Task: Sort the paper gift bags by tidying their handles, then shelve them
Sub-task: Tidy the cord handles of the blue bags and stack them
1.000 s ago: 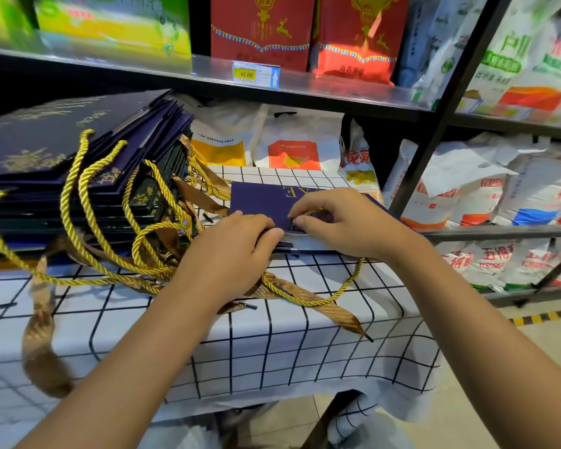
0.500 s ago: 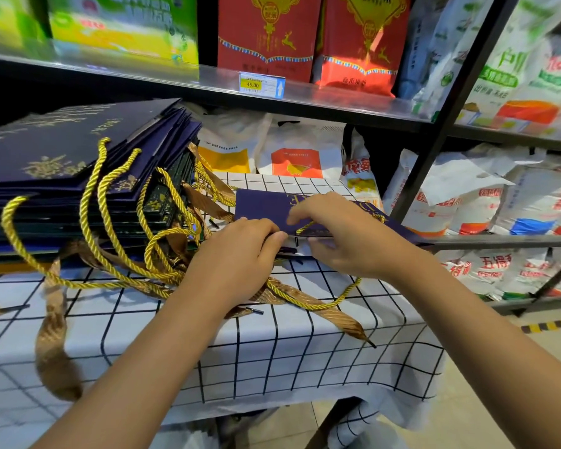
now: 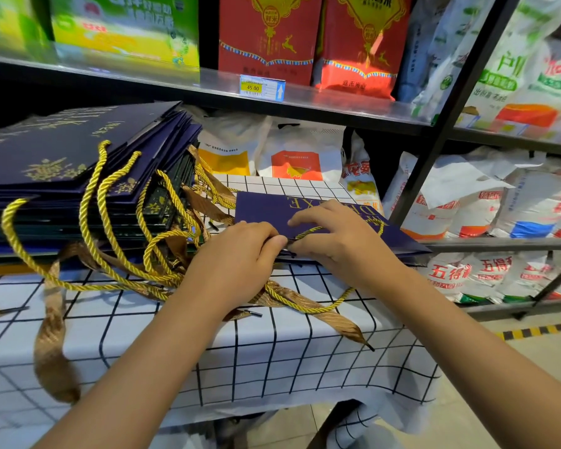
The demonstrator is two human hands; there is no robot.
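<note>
A: Pose of the arms?

B: Both forearms bare, entering from the bottom edge and converging toward centre frame. Left arm runs up from lower left, right arm from lower right; wrists roughly level.

A: Left hand (image 3: 240,254)?

B: Back of the hand faces the camera, knuckles up, fingers curled downward with the tips pointing right. What the tips pinch is hidden beneath the hand.

A: Right hand (image 3: 340,236)?

B: Palm down, index finger extended to the left, thumb below it; finger and thumb form a pinch. Remaining fingers loosely bent.

A: Spacing?

B: Fingertips of the two hands meet, touching or nearly so.
</note>
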